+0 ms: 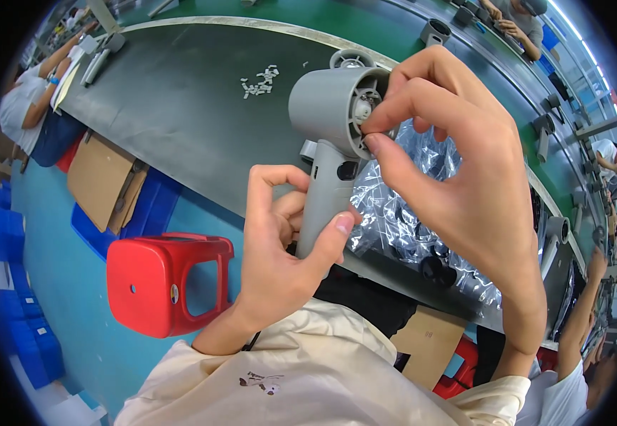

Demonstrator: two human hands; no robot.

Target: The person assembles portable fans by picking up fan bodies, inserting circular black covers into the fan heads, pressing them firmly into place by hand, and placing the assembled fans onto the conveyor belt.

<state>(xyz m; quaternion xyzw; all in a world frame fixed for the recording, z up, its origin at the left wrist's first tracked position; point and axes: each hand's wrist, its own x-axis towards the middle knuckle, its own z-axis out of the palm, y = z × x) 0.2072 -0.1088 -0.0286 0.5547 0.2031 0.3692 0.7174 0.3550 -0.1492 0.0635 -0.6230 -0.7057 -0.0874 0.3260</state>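
And the left hand (273, 248) comes up from below, its grip clamped around the handle (324, 195) of the grey fan-like device (323, 110), thumb angled across it. Over the top arches the right hand (457, 149), thumb and index tips close together at the barrel's open end; whether they pinch anything, I can't tell. The device leans slightly, held above the worktop (181, 92).
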